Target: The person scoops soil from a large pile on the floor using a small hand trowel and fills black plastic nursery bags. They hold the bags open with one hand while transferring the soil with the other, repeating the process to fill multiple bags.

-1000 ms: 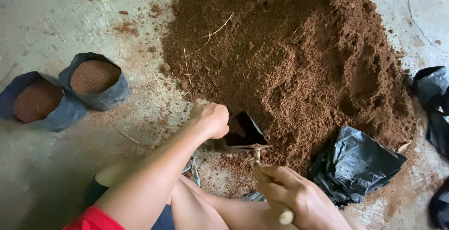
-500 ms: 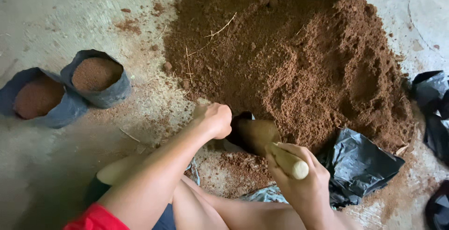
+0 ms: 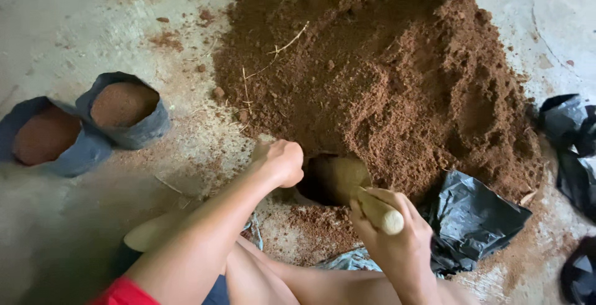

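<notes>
My left hand [image 3: 282,161] is closed on the rim of a small black grow bag [image 3: 312,184] that lies at the foot of a big heap of brown soil [image 3: 379,75]. My right hand [image 3: 397,243] grips the pale wooden handle of a hand trowel [image 3: 351,187]. The trowel's blade sits at the mouth of the bag, right beside my left hand. Most of the bag is hidden by the blade and my hands.
Two filled dark grow bags [image 3: 124,111] [image 3: 46,136] stand on the concrete floor at the left. Crumpled black plastic bags [image 3: 475,221] lie to the right of my right hand, and more black bags [image 3: 568,131] sit at the right edge. My bare legs are at the bottom.
My right hand has brought the trowel up from near my knee to the mouth of the bag. My left hand has stayed on the bag's rim.
</notes>
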